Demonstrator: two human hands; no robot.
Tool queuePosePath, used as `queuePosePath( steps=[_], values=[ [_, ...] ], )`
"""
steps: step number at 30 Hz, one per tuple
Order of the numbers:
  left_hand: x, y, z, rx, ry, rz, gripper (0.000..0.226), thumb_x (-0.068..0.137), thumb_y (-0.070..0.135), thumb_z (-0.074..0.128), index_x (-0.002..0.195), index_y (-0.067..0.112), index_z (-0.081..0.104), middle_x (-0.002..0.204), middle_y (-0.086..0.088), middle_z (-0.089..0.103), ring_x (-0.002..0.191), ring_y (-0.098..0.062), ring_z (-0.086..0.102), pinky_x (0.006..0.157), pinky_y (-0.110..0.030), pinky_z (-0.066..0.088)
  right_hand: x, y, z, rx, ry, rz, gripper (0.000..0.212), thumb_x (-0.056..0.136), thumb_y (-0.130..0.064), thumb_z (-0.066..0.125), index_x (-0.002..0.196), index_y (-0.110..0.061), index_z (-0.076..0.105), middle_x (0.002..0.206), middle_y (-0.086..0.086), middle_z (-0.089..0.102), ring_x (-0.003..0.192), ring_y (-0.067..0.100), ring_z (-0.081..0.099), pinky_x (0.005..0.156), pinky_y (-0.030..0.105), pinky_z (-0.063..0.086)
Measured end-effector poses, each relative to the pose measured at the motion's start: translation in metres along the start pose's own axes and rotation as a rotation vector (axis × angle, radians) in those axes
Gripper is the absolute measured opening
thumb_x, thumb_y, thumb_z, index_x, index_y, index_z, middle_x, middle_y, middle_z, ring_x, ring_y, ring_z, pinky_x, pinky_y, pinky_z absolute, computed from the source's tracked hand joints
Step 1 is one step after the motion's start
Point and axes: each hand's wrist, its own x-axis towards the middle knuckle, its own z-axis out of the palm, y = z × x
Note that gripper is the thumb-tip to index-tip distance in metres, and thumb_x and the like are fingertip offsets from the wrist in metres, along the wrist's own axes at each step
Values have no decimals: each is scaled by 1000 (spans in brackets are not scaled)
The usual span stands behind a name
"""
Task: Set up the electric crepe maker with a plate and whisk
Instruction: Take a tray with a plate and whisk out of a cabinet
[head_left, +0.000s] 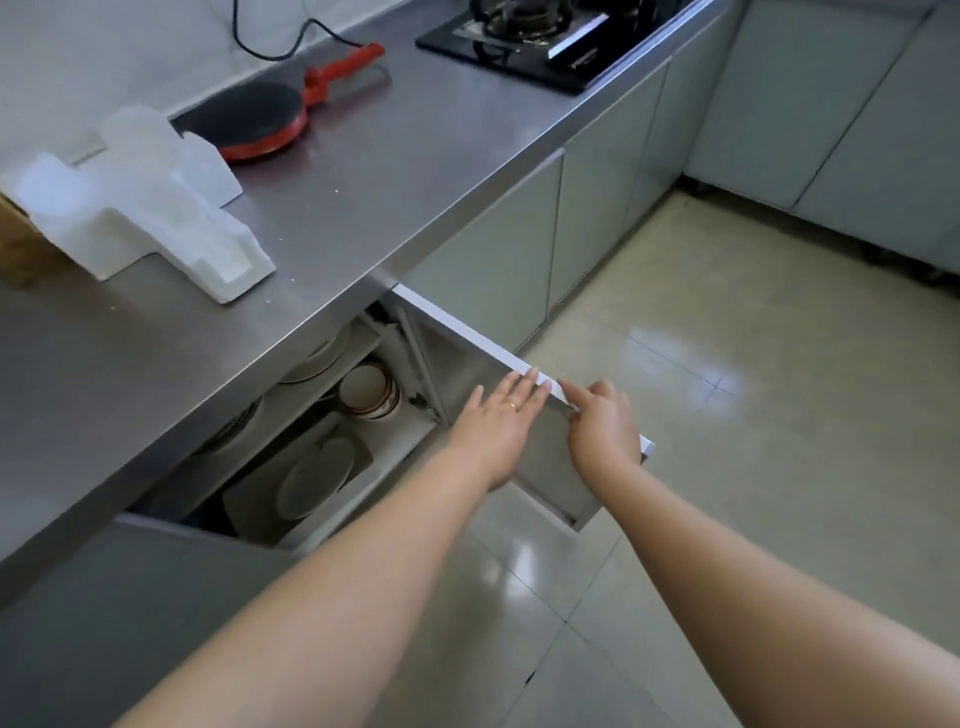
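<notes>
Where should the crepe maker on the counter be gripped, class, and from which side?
Grip the crepe maker by its red handle, coming from the stove side, where the handle sticks out clear of the round black plate. The white foam packing crowds its near left side, and the cord leaves the handle's far end, so hold mid-handle.

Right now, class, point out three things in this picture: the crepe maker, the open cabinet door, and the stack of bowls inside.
crepe maker (249, 117), head view, on its dark cooking surface.
cabinet door (540, 457), head view, on its inner face between the hands.
stack of bowls (363, 388), head view, on the top bowl's base.
</notes>
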Motion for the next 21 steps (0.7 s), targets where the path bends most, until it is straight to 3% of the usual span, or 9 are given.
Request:
queuePosePath(
  steps=[5,11,16,21],
  values=[
    [22,10,-5,11,4,-31,96,85,-11,42,157,24,-11,163,6,-19,153,-18,-7,123,-46,13,22,12,-2,-20,47,-44,46,92,-8,45,131,-29,57,108,8,52,107,28,43,88,29,31],
    [16,8,4,-59,-1,-53,97,85,-14,39,156,30,-11,162,12,-21,153,-19,-6,122,-46,15,17,14,6,-81,83,-92,53,88,-1,46,132,-27,56,106,9,52,102,29,45,79,26,24],
    [10,3,5,-53,4,-38,97,86,-12,42,156,30,-10,162,13,-21,153,-19,-8,122,-45,16,5,10,11,-78,137,-136,70,82,8,45,142,-30,46,114,8,52,106,29,46,93,32,32],
    [6,-2,8,-32,29,-58,89,93,2,50,156,29,-5,164,7,-18,153,-20,-8,121,-46,19,-7,3,17,-140,136,-229,79,76,5,51,148,-25,36,130,10,50,117,34,45,104,39,29]
  ],
)
